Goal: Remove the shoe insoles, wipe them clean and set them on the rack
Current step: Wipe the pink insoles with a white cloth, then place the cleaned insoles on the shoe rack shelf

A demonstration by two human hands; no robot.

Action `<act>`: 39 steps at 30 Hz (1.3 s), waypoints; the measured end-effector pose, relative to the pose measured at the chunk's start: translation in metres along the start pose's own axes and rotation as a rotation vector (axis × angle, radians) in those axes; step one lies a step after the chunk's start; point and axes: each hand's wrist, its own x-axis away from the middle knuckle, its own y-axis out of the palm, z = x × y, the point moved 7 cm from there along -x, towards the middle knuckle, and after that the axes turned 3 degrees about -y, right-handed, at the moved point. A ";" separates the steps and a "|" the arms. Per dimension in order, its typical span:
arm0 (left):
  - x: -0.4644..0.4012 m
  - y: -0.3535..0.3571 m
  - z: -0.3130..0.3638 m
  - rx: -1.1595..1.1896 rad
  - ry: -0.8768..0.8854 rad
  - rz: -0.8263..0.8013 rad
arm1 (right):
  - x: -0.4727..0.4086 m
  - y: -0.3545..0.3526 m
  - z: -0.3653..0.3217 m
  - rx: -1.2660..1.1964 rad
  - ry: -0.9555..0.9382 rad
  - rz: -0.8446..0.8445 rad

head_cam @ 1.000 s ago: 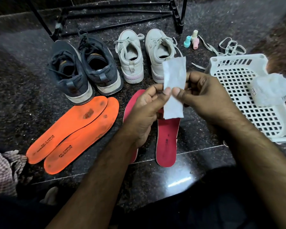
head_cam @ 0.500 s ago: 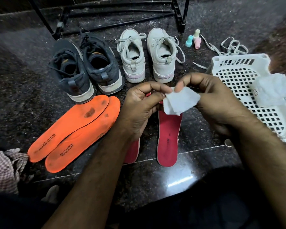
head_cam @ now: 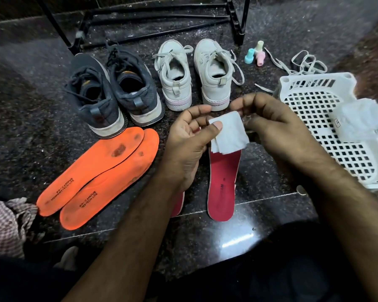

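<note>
Insoles are out, we see: two orange insoles (head_cam: 100,171) lie stained at the near left, the red insoles (head_cam: 223,184) on the floor under our hands, none on the rack (head_cam: 153,20) at the far side. Wiping looks about to begin. We hold a folded white wipe (head_cam: 229,134) above the red pair; left hand (head_cam: 188,144) pins it with the thumb, right hand (head_cam: 277,125) pinches its far edge.
</note>
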 end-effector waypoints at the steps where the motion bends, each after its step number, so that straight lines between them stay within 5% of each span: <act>1: 0.000 0.001 -0.001 0.008 0.005 0.013 | 0.001 -0.002 0.003 -0.029 0.042 0.023; 5: 0.002 0.005 -0.006 -0.005 0.019 0.075 | 0.004 -0.001 0.021 0.008 0.144 -0.068; 13: 0.010 0.028 -0.006 -0.086 0.081 0.147 | 0.008 -0.030 0.002 0.200 0.028 -0.103; 20: 0.005 0.106 -0.025 -0.192 0.112 0.118 | 0.028 -0.121 -0.020 0.421 -0.064 0.147; 32: -0.078 0.239 -0.077 -0.599 0.306 0.032 | 0.036 -0.254 0.034 0.520 0.179 0.627; 39: -0.104 0.269 -0.099 -0.953 0.364 0.045 | 0.023 -0.265 0.060 0.582 0.333 0.624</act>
